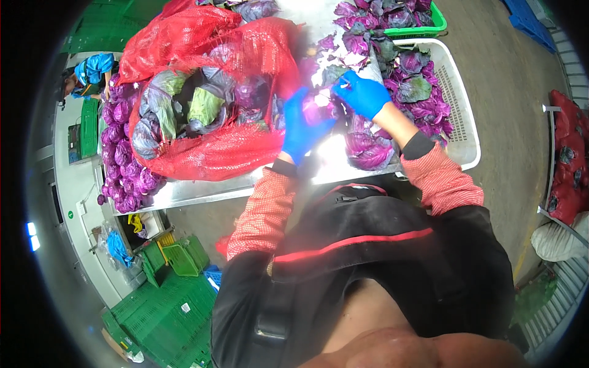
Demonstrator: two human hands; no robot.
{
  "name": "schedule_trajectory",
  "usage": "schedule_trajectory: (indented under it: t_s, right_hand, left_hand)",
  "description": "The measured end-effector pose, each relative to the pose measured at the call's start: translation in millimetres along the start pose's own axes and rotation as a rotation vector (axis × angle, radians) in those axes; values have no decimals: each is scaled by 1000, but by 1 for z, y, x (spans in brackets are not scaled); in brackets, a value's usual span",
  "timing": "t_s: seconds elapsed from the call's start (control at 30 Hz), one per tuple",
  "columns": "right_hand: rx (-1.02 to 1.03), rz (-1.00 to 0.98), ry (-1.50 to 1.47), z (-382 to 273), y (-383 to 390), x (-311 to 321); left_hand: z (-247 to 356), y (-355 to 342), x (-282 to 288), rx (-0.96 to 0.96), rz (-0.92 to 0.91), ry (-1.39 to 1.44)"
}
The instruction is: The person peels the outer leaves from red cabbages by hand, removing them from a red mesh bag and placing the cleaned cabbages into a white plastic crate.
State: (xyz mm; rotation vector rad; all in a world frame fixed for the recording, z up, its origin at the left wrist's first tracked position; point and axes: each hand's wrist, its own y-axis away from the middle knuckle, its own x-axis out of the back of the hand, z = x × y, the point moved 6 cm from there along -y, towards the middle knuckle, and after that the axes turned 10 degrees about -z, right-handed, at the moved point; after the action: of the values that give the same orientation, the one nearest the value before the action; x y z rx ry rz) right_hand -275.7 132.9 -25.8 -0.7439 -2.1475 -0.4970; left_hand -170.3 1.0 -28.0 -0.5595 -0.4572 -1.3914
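Observation:
Both my hands wear blue gloves. My left hand (300, 130) is curled against a small red cabbage (319, 107) from its left and near side, both blurred by motion. Just right of that cabbage, my right hand (363, 95) is closed with its fingertips pinched. A small pale bit shows at those fingertips, too small to name. Left of my hands, a red mesh sack (208, 153) lies open, showing several red cabbages (205, 105) with green and purple outer leaves. Loose purple leaves (368, 150) lie on the metal table (328, 162) below my right hand.
A white crate (463, 116) full of purple leaves stands at the right, with a green crate (437, 21) behind it. Trimmed red cabbages (123, 153) are piled at the table's left end. Another person (92, 73) in blue is at far left. Green crates (165, 306) stand lower left.

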Motion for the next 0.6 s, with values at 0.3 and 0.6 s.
schedule_trajectory:
  t_s: [0.3, 0.6]
  right_hand:
    - [-193, -81, -43, 25, -24, -52]
    - [-184, -245, -804, -16, 20, -61]
  left_hand:
    - [3, 41, 0, -57, 30, -86]
    - [-5, 53, 0, -11, 81, 1]
